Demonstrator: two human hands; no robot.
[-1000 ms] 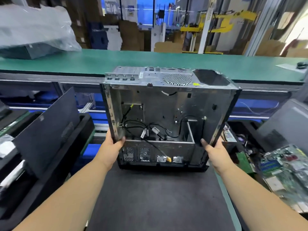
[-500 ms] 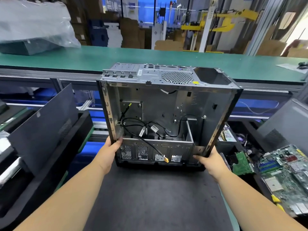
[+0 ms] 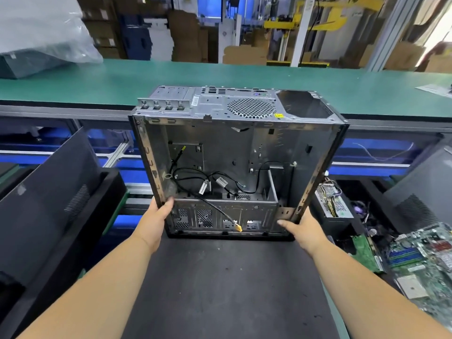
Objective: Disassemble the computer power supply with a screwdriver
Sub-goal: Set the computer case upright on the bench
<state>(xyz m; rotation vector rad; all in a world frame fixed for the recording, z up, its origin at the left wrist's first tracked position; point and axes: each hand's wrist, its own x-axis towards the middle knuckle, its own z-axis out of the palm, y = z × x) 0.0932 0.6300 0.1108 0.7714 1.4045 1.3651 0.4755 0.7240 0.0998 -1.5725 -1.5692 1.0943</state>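
Now the left hand grips the lower left edge of the computer case, thumb hooked over its rim, while the right hand holds the lower right edge, thumb laid inside. Opened and gutted, the case stands upright on the dark mat, loose black cables inside. Circuit boards lie at right, beyond the mat.

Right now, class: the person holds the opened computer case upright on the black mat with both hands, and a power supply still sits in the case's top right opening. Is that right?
Not quite. The head view shows both hands, left hand and right hand, holding the computer case upright on the black mat, but the top right opening is empty: no power supply sits in it.
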